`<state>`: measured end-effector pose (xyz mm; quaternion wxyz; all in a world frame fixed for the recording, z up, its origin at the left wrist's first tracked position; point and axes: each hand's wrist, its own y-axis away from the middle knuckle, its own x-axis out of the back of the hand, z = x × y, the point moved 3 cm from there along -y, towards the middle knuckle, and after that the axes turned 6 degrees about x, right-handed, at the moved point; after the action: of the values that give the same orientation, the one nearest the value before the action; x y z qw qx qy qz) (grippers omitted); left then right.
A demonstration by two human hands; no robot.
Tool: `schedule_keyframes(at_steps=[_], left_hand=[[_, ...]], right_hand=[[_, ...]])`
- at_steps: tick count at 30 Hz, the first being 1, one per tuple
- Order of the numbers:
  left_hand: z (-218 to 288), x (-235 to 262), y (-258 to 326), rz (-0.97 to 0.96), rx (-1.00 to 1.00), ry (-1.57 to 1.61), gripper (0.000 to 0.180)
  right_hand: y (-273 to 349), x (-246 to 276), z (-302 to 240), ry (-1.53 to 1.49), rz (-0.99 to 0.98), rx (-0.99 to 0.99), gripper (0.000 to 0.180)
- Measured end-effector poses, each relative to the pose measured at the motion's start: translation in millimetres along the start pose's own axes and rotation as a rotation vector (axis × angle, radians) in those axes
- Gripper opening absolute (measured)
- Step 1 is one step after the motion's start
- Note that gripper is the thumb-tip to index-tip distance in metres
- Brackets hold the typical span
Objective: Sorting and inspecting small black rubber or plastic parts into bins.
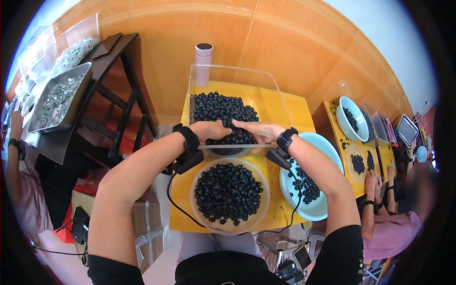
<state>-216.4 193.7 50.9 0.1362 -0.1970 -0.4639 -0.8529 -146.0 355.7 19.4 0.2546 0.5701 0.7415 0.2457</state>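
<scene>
Both your hands are in the clear plastic bin (236, 78), at its near edge, resting on the heap of small black ring-shaped parts (221, 110). Your left hand (209, 129) is curled, knuckles up, fingers bent down into the parts; whether it has closed on any I cannot tell, since the fingertips are buried. Your right hand (257, 131) lies flatter, fingers stretched toward the left hand and almost touching it, palm down over the heap. Neither hand visibly grips anything.

The step in hand looks like gathering: you seem to be raking or scooping the parts toward the bin's near wall. Directly below your wrists, just this side of the bin, sits the clear round bowl (230, 194), already well filled with the same black parts. To the right of your right forearm is a pale blue dish (319, 209) with a smaller scatter of them.

As a judgement, the next move calls for cupping the hands together under a batch and lifting it over the bin's wall without spilling on the yellow worktop (280, 107). The bowl is close to full at its middle, so a small handful, dropped low, would suit. Mind the cables from your black wristbands (189, 139); they hang close by the bowl's rim.
</scene>
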Motion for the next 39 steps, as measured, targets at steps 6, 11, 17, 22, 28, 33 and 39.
schedule_keyframes(at_steps=[6,11,17,22,28,33,39], left_hand=[[-13,0,-21,0.079,-0.016,0.359,0.058],[-3,0,-23,0.156,0.03,0.612,0.046],[-3,5,-6,0.235,-0.026,0.892,0.031],[20,9,12,0.266,-0.098,0.896,0.025],[22,15,17,0.508,-0.442,0.528,0.026],[53,-13,78,0.4,-0.2,0.862,0.023],[50,-56,97,0.407,-0.219,0.918,0.022]], right_hand=[[2,-30,-28,-0.034,0.087,0.078,0.056],[-3,-36,-39,-0.069,0.159,0.128,0.062],[-7,-46,-43,-0.114,0.361,0.205,0.044],[4,-47,-49,-0.224,0.346,0.265,0.034],[34,-57,-58,-0.243,0.375,0.367,0.029],[72,-72,-54,-0.223,0.544,0.339,0.031],[96,-94,-28,-0.239,0.486,0.386,0.032]])
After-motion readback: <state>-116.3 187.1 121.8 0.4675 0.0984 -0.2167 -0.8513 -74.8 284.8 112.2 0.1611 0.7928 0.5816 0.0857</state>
